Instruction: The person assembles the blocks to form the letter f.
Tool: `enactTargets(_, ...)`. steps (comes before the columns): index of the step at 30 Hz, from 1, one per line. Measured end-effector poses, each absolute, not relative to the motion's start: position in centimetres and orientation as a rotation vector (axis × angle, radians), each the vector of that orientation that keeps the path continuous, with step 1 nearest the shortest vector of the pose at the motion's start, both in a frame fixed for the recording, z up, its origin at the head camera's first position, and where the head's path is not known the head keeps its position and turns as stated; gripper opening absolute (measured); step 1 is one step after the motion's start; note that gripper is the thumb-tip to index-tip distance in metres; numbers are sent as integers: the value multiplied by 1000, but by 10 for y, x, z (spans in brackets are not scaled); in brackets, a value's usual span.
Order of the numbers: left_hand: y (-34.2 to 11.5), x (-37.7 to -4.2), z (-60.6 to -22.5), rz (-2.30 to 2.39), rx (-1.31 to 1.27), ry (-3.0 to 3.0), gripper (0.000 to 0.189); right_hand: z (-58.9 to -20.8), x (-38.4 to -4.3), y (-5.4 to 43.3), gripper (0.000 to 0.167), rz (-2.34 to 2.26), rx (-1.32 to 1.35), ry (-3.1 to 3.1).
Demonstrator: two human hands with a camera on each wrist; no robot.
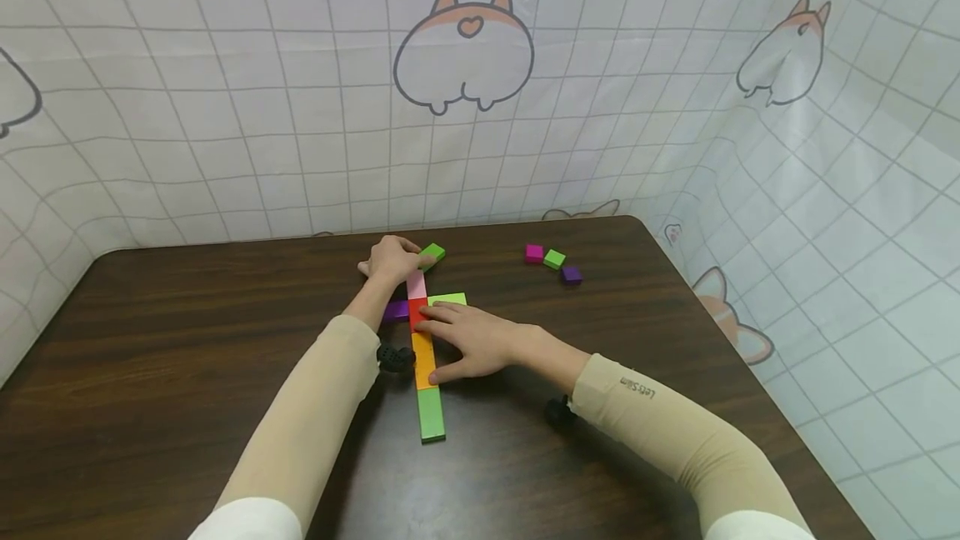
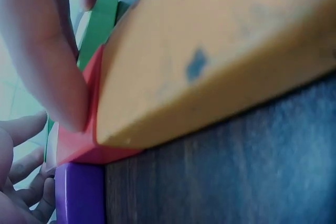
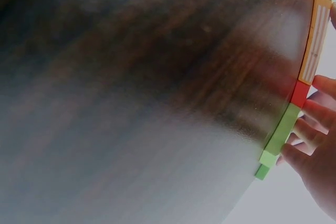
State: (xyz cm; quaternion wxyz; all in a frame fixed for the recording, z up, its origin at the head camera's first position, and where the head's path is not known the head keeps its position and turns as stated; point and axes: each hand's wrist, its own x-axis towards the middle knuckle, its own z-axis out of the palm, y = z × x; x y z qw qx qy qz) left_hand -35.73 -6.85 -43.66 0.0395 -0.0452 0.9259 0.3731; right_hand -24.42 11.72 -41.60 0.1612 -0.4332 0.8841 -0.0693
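left grip (image 1: 393, 258) beside pink block (image 1: 417, 285) | right grip (image 1: 482, 340) over red block (image 1: 415, 315)

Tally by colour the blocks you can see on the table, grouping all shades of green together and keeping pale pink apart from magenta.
Green blocks: 4
Purple blocks: 2
Red block: 1
Orange block: 1
Pale pink block: 1
Magenta block: 1
Total visible: 10

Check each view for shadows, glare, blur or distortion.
Head: fairly evenly lit, with soft shadows on the table beside the sleeves. Left wrist: bluish cast, the near orange block soft and the table blurred. Right wrist: pale glare washes over the table, and the row of blocks looks bent, probably lens distortion.
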Motion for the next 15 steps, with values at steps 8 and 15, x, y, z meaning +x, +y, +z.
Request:
enactTargets(8,-86,-353,-439,1169,-17,2798,39,-419,-244,116,85,-209,-1218,2512)
enactTargets(15,-102,-346,-437,1182,136,2759,37,-420,-245,117,86,-205,-1226,2521)
